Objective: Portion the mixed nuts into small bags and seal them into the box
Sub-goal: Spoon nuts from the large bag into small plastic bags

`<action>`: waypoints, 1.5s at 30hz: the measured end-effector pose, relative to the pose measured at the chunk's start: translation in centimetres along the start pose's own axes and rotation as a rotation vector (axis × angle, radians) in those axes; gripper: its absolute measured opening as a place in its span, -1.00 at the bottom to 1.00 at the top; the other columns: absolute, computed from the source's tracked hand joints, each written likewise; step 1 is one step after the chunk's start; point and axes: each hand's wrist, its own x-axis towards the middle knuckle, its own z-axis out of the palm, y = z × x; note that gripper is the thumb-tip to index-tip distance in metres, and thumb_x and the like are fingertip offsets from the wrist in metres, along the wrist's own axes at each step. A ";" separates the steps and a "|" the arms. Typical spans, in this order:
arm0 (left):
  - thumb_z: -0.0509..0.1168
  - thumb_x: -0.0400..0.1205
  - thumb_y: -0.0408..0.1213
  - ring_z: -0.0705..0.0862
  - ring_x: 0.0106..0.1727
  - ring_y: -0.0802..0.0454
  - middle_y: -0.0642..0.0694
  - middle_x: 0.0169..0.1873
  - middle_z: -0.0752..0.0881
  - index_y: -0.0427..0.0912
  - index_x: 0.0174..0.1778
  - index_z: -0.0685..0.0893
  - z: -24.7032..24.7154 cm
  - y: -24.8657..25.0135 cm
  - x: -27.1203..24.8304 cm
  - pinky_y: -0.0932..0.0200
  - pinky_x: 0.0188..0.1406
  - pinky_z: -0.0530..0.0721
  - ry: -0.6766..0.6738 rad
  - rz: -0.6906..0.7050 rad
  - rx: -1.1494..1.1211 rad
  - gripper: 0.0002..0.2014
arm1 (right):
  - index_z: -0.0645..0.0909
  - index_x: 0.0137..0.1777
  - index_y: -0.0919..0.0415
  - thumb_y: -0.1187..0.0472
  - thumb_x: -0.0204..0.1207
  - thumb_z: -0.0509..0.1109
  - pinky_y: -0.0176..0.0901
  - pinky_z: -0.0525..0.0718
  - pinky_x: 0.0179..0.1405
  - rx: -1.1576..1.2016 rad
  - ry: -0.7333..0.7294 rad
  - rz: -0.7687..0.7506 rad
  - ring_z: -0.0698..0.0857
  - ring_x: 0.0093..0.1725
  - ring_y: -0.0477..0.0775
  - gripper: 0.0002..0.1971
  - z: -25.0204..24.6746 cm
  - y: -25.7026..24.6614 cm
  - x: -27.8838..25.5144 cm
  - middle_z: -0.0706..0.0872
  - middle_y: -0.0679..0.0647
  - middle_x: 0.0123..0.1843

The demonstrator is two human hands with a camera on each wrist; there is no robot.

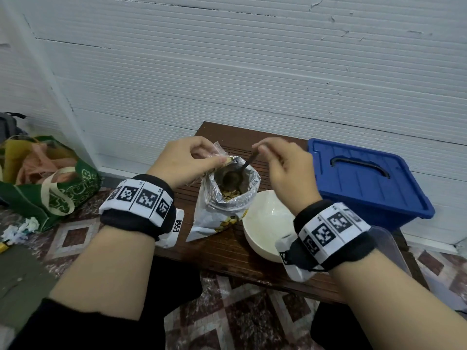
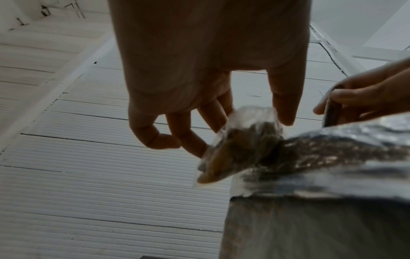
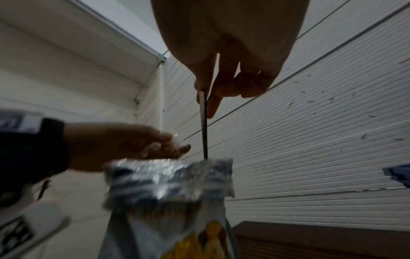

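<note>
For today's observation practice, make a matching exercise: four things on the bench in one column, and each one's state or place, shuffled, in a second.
Things:
1. spoon
2. white bowl
3. blue lid
4. small clear bag

States:
A. empty, beside the nut bag
B. held in the left hand
C. dipped into the nut bag
D. lies at the bench's right end

Pairs: 1-C, 2-A, 3-D, 4-B
</note>
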 end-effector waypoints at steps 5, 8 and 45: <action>0.50 0.44 0.04 0.71 -0.38 0.27 0.11 -0.24 0.77 -0.02 -0.08 0.72 0.0 0.1 -0.1 0.47 -0.57 0.53 -0.006 0.009 -0.015 -0.73 | 0.70 -0.05 0.17 0.31 0.54 0.25 0.02 0.45 -0.20 -0.285 -0.202 -0.222 0.51 -0.25 0.13 -0.81 2.2 0.4 -2.0 0.72 -0.02 -0.29; 0.50 0.45 0.03 0.63 -0.49 0.41 0.07 -0.18 0.78 -0.03 -0.09 0.71 0.0 0.1 -0.1 0.56 -0.57 0.46 -0.015 0.006 -0.024 -0.74 | 0.68 -0.07 0.21 0.23 0.59 0.20 -0.02 0.43 -0.18 -0.212 -0.175 -0.111 0.51 -0.23 0.13 -0.80 2.5 0.5 -2.3 0.68 0.06 -0.30; 0.58 0.37 -0.01 0.61 -0.16 0.44 0.17 -0.14 0.75 0.11 -0.12 0.72 -0.2 0.2 -0.1 0.67 -0.30 0.44 -0.094 0.046 0.099 -0.76 | 0.74 -0.08 0.35 0.32 0.64 0.15 -0.36 0.52 -0.26 0.131 0.234 0.647 0.57 -0.34 -0.26 -0.70 -2.5 0.2 4.3 0.63 -0.20 -0.42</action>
